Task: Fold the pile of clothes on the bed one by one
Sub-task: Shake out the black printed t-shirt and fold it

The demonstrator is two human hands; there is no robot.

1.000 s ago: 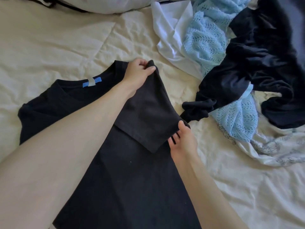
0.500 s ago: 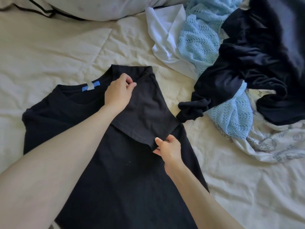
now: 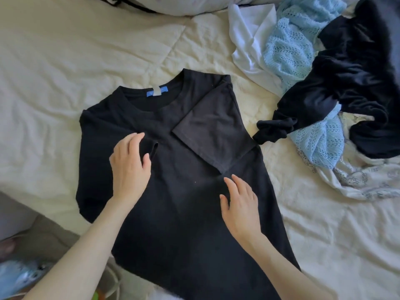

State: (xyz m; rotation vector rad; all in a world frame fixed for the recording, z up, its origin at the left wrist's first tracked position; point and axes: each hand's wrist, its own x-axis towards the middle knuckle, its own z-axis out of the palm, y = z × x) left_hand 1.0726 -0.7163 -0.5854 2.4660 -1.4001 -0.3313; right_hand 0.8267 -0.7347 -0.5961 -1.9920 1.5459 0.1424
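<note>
Both hands, left (image 3: 129, 167) and right (image 3: 240, 204), lie open (gripping nothing) on black T-shirt (image 3: 173, 224).

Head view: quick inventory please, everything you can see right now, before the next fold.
black T-shirt: one, black with a blue neck label, flat mid-bed, both sleeves folded inward
light blue knit: one or two, cannot tell, in the pile at upper right
white garment: one, pile's left edge
dark garments: count unclear, black or navy, across the pile
patterned white fabric: one, under the pile
bedcover: one, cream
pillow: one, white, top edge
left hand: open, on the shirt
right hand: open, on the shirt
</note>
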